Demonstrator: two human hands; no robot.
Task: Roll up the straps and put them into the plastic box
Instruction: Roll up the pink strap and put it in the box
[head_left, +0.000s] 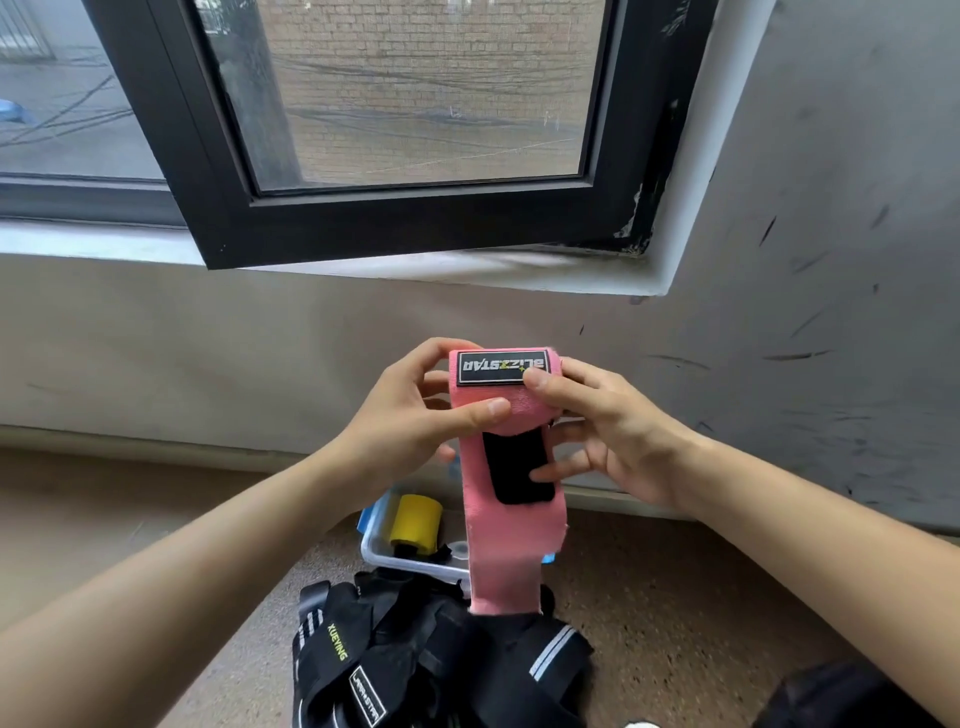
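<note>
My left hand (410, 415) and right hand (618, 441) pinch a part-rolled pink strap (514, 551) above a speckled floor (675, 597) holding black straps (415, 660) and a plastic box (395, 564), below a black-framed window (415, 223).

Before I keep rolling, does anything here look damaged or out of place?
The pink strap has a frayed notch on its right edge below the black patch. The black straps lie tangled in a heap in front of the plastic box.

Black-framed window (415, 218) open inward; scuffed grey wall (831, 260); speckled brown floor (675, 597).
</note>
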